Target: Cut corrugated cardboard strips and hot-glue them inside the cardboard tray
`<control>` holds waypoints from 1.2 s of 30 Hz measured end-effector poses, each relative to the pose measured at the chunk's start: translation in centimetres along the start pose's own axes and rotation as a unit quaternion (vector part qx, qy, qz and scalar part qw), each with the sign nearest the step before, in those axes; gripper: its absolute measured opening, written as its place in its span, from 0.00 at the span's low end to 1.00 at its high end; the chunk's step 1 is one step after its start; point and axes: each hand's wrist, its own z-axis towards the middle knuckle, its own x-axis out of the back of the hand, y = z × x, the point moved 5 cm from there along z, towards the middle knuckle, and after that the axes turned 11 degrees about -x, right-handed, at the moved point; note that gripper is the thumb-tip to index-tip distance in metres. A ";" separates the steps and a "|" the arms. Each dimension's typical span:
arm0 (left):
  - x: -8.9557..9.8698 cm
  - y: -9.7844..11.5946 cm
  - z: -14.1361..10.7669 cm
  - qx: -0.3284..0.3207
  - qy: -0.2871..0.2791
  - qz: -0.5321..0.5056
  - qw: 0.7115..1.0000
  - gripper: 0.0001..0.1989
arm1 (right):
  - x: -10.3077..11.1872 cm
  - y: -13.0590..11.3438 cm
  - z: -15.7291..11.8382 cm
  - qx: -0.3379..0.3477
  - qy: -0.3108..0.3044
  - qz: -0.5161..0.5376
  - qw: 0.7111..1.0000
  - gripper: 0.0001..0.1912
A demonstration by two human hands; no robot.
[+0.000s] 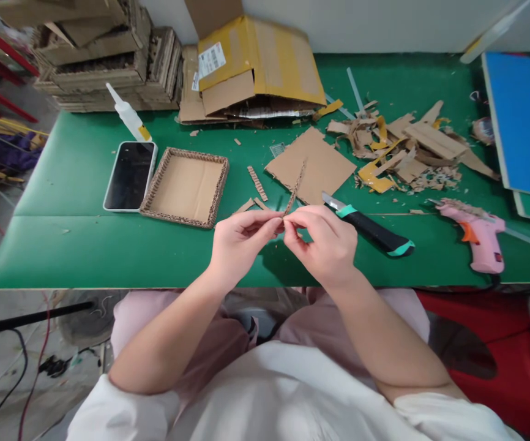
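A thin strip of corrugated cardboard rises from between my fingertips, slanting away from me. My left hand pinches its near end, thumb against forefinger. Right beside it, my right hand pinches the same end, and the fingertips of both hands nearly meet. Behind the strip lies a flat square of cardboard. A short ridged cardboard strip rests left of that. Close to my right hand is a utility knife with its blade out. The shallow cardboard tray sits left of my left hand.
A phone and a white glue bottle are at left. Stacked cardboard and a yellow-taped box stand behind. Cardboard scraps, a pink glue gun and a blue board occupy the right of the green table.
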 end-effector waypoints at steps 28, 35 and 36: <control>0.7 -0.8 0.3 0.022 0.057 -0.031 0.998 0.07 | 1.0 3.9 0.4 -0.200 -0.030 0.071 0.977 0.03; 2.2 -1.1 1.3 0.016 0.101 -0.018 0.995 0.08 | 3.5 11.4 0.0 -0.290 -0.079 -0.068 0.951 0.19; 2.4 -1.1 1.4 0.016 0.103 -0.017 0.994 0.08 | 4.5 12.5 -0.4 -0.309 -0.056 -0.089 0.945 0.19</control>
